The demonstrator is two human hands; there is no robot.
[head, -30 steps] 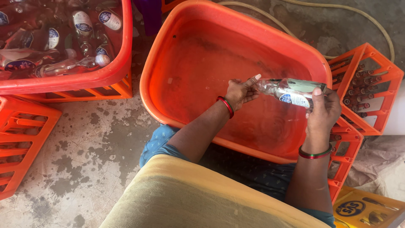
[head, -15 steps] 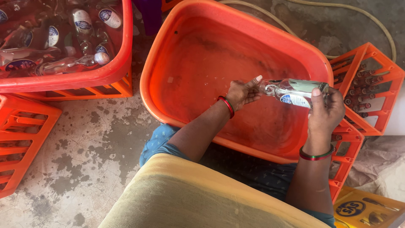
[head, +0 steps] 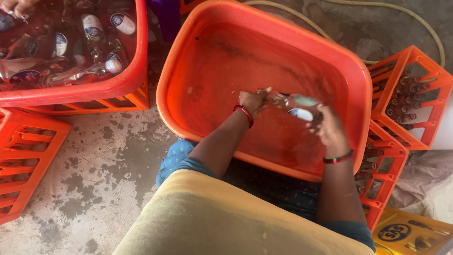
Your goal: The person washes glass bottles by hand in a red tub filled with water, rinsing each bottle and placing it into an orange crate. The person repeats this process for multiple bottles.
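Both hands grip a glass bottle over the big orange tub

The left hand closes round the bottle's neck end, the right hand round its body, holding it sideways inside the tub; it is blurred. A second tub full of bottles sits at upper left, and orange crates of bottles stand to the right on the concrete floor

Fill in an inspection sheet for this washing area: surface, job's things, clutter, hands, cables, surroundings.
Surface: stained, patchy concrete floor.
Job's things: glass bottle held sideways over the orange tub.
Clutter: second tub full of bottles; empty orange crate.
Hands: left hand at the bottle's neck end, right hand at its base, blurred.
Cables: pale hose on the floor.
Surroundings: crate of bottles; yellow crate.
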